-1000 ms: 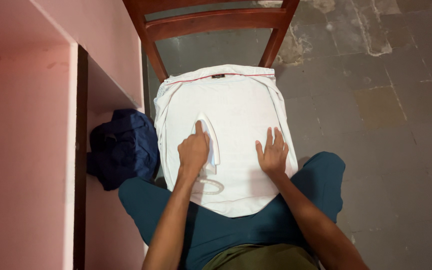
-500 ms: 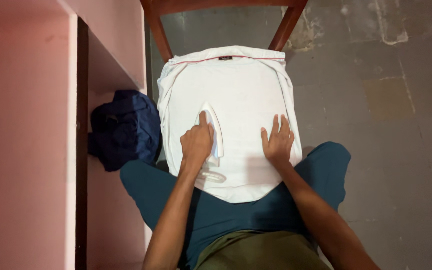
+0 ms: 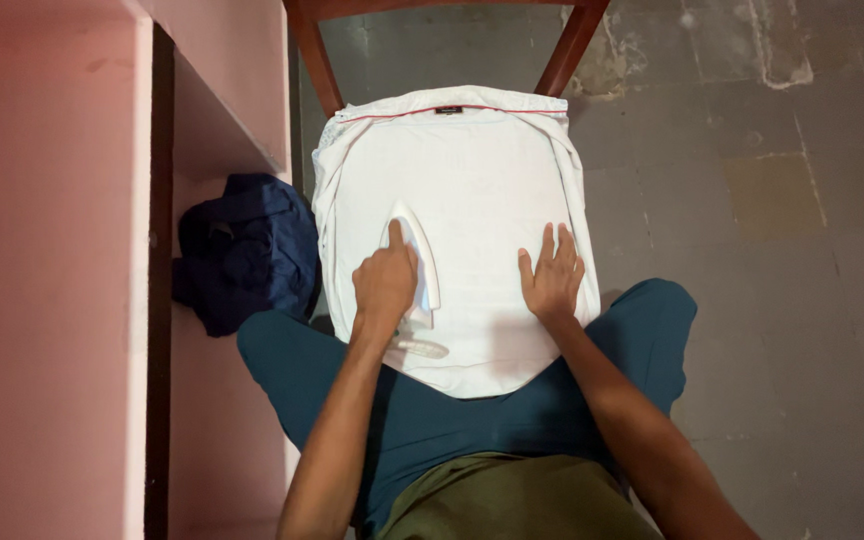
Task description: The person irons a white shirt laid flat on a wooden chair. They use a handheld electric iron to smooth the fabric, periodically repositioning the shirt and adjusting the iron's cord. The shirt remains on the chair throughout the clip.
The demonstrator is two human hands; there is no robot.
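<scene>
1. While a grey tiled floor (image 3: pixel 802 250) fills the right side of the view, a pink wall (image 3: pixel 42 280) with a recessed ledge takes up the left side.
2. Between them stands a dark red wooden chair (image 3: pixel 314 60); only the lower parts of its back posts show, at the top of the frame.
3. Spread flat over the chair seat lies a white garment (image 3: pixel 472 170), with a thin red line and a small dark label along its far edge; its near edge hangs over the person's lap, against teal trousers (image 3: pixel 472 430).
4. Left of the chair, low against the pink wall, sits a crumpled dark blue cloth (image 3: pixel 242 250), just beside the white garment's left edge.
5. On the left half of the white garment rests a white iron (image 3: pixel 422 255), nose pointing away from the person; a pale cord (image 3: pixel 420 347) curls on the cloth just behind it.
6. Closed around the iron's handle is the left hand (image 3: pixel 384 283), forefinger stretched forward along the top.
7. Opened flat, palm down with fingers together, the right hand (image 3: pixel 552 278) presses on the white garment to the right of the iron, apart from it and grasping nothing.
</scene>
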